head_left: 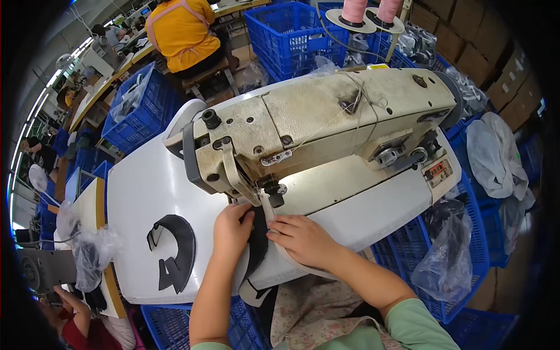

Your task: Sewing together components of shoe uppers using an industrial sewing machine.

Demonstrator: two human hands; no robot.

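Observation:
On the white table stands a worn cream sewing machine, its needle area lit from beneath. Close in front of the needle, my left hand is closed on the left edge of a curved black fabric piece, thumb and fingers pressed together. My right hand is closed on a narrow off-white strip that runs up to the presser foot along the black piece. The right fingertips lie close to the seam line. Another curved black piece lies flat to the left, apart from my hands.
Blue crates stand around the table, one crate at the far left and another crate behind the machine. Pink thread cones rise at the back. Plastic bags hang over a crate at right. A person in yellow sits ahead.

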